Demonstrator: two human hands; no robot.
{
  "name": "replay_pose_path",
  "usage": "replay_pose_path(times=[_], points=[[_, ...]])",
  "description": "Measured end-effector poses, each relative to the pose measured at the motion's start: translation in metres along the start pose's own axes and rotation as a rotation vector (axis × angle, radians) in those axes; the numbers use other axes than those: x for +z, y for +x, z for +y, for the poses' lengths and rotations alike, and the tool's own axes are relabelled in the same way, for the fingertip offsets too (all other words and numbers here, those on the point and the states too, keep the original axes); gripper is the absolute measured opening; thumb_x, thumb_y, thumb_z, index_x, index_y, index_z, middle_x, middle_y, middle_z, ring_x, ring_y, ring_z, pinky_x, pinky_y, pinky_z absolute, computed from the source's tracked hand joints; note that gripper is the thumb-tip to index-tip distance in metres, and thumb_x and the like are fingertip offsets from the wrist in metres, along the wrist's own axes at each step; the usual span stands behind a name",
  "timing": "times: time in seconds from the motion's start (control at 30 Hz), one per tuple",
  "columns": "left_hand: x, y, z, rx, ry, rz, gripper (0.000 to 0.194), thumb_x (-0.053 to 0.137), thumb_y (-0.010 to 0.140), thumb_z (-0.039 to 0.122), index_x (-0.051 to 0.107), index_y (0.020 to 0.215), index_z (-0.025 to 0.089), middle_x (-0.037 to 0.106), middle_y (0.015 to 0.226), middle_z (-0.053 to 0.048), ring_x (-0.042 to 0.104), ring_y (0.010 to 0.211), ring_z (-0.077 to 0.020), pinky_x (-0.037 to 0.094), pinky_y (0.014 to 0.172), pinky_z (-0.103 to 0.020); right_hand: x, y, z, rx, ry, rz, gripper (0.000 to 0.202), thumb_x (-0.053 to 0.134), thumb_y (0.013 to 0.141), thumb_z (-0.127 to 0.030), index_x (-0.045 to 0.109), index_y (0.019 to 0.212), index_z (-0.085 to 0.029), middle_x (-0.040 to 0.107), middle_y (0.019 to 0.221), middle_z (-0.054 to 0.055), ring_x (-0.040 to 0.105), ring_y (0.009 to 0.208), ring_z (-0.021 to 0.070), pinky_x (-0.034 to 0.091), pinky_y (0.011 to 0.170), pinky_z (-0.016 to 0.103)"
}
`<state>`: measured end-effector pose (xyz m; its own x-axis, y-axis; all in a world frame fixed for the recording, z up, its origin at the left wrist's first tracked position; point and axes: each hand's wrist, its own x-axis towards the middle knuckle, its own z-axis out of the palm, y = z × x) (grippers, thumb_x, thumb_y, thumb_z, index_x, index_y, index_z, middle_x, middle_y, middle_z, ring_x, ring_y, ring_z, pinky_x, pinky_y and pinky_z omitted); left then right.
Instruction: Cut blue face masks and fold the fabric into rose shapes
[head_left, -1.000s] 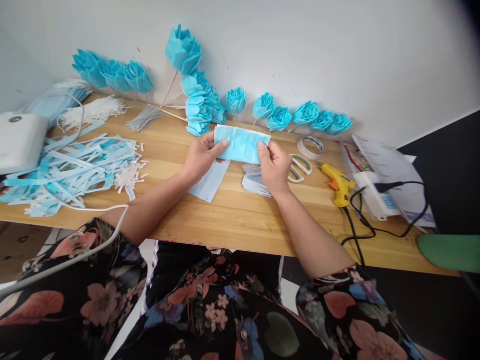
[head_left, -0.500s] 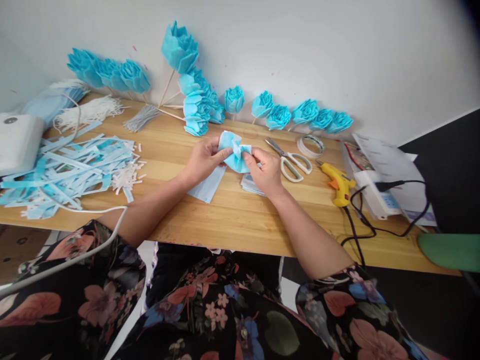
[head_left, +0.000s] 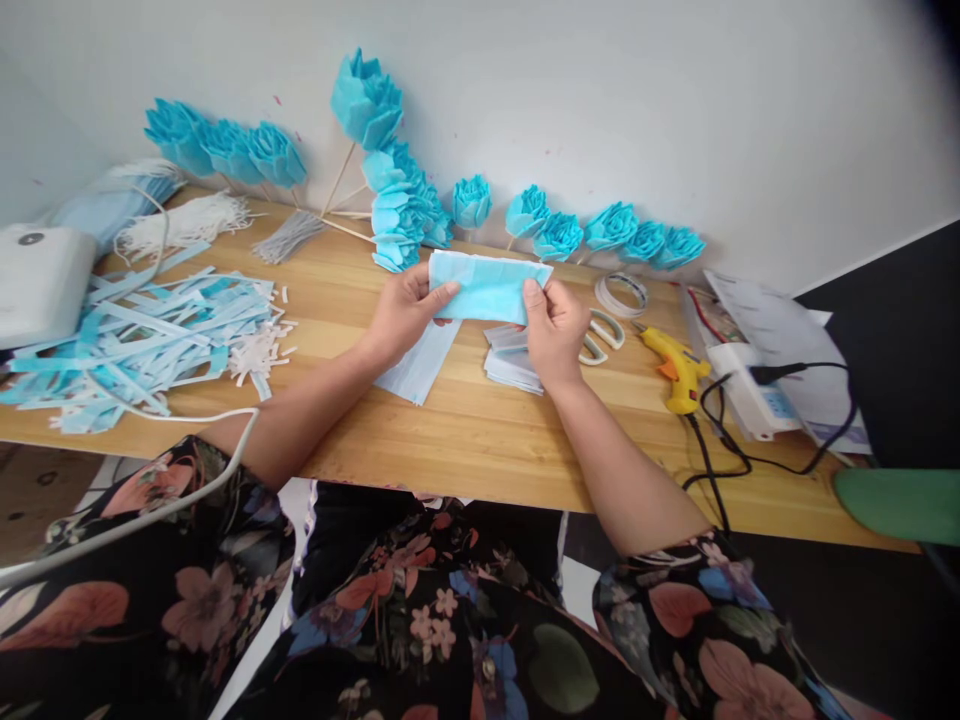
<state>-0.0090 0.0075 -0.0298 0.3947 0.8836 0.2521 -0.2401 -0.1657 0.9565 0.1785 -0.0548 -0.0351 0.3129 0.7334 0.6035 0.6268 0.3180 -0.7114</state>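
Between my two hands a light-blue piece of face-mask fabric (head_left: 487, 288) is stretched out flat above the table. My left hand (head_left: 405, 312) pinches its left end, thumb on top. The right end is gripped by my right hand (head_left: 556, 328), thumb in front and fingers behind. Below it on the table lie a pale flat fabric sheet (head_left: 421, 368) near my left hand and a small stack of pale fabric pieces (head_left: 513, 362) beside my right wrist. Scissors (head_left: 606, 334) lie just right of my right hand, their blades hidden behind it.
Blue fabric flowers on sticks (head_left: 401, 205) lean along the wall. Cut strips (head_left: 150, 345) are heaped at left, by a white device (head_left: 45, 285) and grey wires (head_left: 289, 235). At right are a tape roll (head_left: 621, 295), a yellow glue gun (head_left: 679, 370) and a power strip (head_left: 750, 390) with black cables.
The fabric was bunched and twisted in the middle; now it is spread flat and taut. My right hand has moved to the right, covering the scissor blades.
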Motion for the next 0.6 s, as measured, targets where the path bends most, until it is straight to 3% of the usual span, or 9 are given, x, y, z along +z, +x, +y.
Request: replay_pose_path(times=[0.37, 0.6], points=[[0.002, -0.001, -0.001, 0.004, 0.033, -0.021, 0.021, 0.074, 0.079, 0.033, 0.065, 0.087, 0.015, 0.064, 0.070, 0.000, 0.057, 0.056, -0.0085, 0.047, 0.047, -0.019, 0.001, -0.003, -0.005, -0.019, -0.028, -0.091, 0.037, 0.049, 0.094, -0.048, 0.052, 0.067, -0.021, 0.042, 0.054, -0.004, 0.045, 0.054, 0.0106, 0.036, 0.053, 0.025], [0.004, -0.003, -0.001, 0.006, 0.061, -0.069, 0.018, 0.071, 0.081, 0.029, 0.065, 0.088, 0.014, 0.064, 0.068, 0.001, 0.056, 0.055, -0.0073, 0.048, 0.051, -0.018, 0.003, -0.005, -0.011, -0.154, -0.044, -0.190, 0.036, 0.051, 0.093, -0.037, 0.047, 0.062, -0.020, 0.037, 0.054, -0.005, 0.035, 0.051, 0.0083, 0.030, 0.053, 0.025]])
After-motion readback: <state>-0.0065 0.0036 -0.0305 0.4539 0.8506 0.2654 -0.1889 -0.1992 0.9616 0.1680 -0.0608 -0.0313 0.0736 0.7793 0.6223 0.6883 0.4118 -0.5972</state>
